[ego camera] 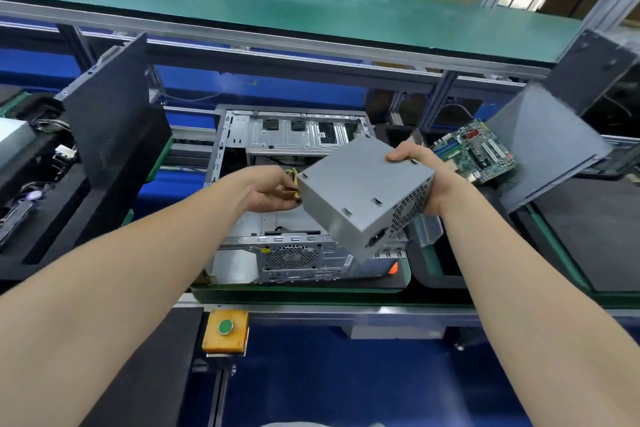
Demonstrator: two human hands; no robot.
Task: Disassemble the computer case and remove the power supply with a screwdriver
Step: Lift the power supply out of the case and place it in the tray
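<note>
1. Green bench [277,0] runs across the far side; a person in white stands beyond it.
2. Case [298,253] lies open on its side on a tray, rear fan grille toward the camera, interior mostly bare.
3. Dark panels [110,135] lean left and right of the case.
4. PSU [363,198], grey box, held tilted in the air above the case, clear of it, vented end lower right.
5. Board [474,152], green, lies right of the case, behind the right hand.
6. Right hand [426,177] grasps the PSU's far right end, thumb on top.
7. Left hand [270,191] clenched on the yellow wires [294,180] at the PSU's left end.
8. Green button [225,326] on a yellow box at the near rail.
</note>
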